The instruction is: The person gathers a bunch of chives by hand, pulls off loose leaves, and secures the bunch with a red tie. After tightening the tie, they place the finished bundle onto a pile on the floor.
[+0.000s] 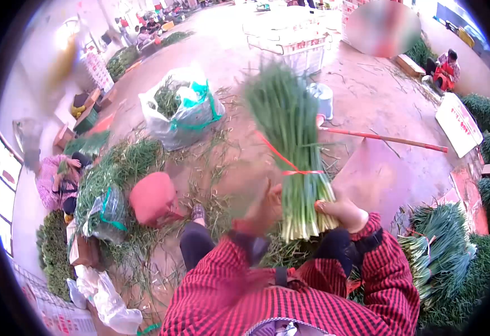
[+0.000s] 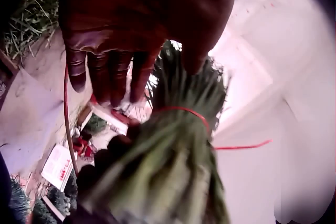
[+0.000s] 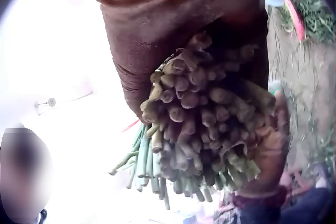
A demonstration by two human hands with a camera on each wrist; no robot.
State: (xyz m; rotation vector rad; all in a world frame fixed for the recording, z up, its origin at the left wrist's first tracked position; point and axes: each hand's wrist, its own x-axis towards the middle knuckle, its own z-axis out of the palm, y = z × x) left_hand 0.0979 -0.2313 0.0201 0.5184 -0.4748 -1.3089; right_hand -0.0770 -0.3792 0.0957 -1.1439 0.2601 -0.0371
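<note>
A thick bundle of long green stalks (image 1: 295,140) stands nearly upright before the person, leafy tops away and pale cut ends toward the body. A red tie (image 1: 302,172) circles its lower part, one loose end trailing. The right hand (image 1: 343,211) grips the bundle low on its right side; in the right wrist view that hand (image 3: 178,35) curls around the cut ends (image 3: 199,113). At the bundle's left side is the blurred left hand (image 1: 264,210). In the left wrist view the left hand (image 2: 142,24) has extended fingers beside the tied stalks (image 2: 173,155); contact is unclear.
Tied bundles (image 1: 441,241) lie at the right. A red stool (image 1: 154,199), loose greens (image 1: 127,162) and a white sack (image 1: 180,120) are at the left. Beyond the bundle are a metal bucket (image 1: 321,101), a red-handled pole (image 1: 385,137) and white crates (image 1: 303,53). Other people sit on both sides.
</note>
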